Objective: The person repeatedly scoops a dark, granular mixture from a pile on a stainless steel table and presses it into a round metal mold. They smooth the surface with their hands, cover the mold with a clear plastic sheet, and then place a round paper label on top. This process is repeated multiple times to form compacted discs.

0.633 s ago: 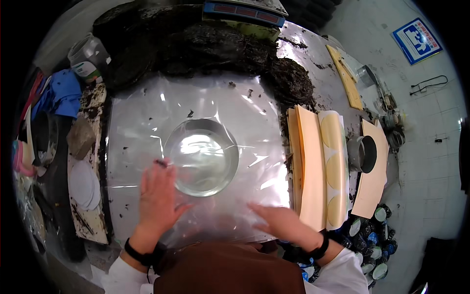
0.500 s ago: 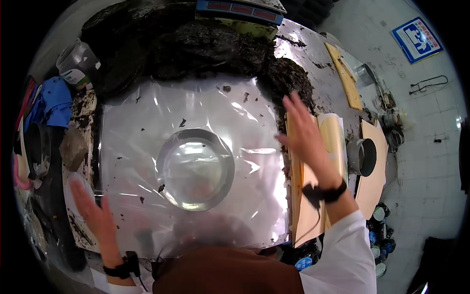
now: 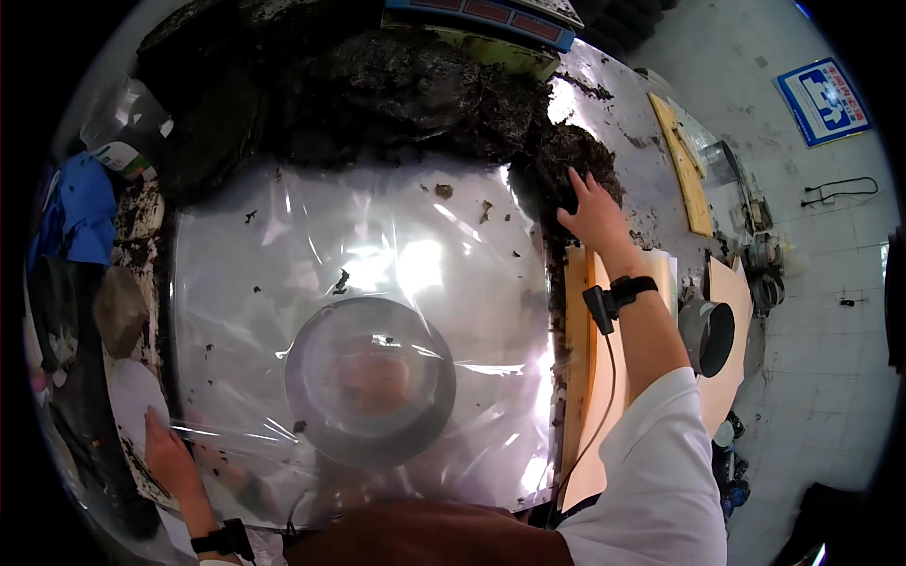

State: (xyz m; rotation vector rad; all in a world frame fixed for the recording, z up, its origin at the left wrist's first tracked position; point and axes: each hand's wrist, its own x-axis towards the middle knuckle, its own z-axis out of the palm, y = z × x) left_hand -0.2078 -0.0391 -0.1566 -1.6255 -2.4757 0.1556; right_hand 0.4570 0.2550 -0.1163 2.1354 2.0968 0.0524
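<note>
My left hand (image 3: 172,464) is at the lower left, its fingers closed at the near edge of a thin white disc (image 3: 139,389). At the right, my right hand (image 3: 597,219) reaches out with fingers spread, fingertips at a dark, crumbly, leaf-like clump (image 3: 576,151). Between my hands lies a broad sheet of clear plastic film (image 3: 236,321), creased and shiny, with dark crumbs scattered about. Near its middle a round metal ring or shallow dish (image 3: 439,401) shows through the film; I cannot tell which.
A large dark leafy mass (image 3: 377,90) lines the far side, before a blue-edged scale (image 3: 481,14). A stone (image 3: 120,311), blue cloth (image 3: 87,208) and clear plastic tub (image 3: 123,118) sit left. Tan boards (image 3: 595,377), a metal ring (image 3: 708,338) and a wooden strip (image 3: 681,165) lie right.
My left hand has lowered to the white disc and its fingers have closed. My right hand has moved outward onto the dark clump. The whole view has shifted slightly.
</note>
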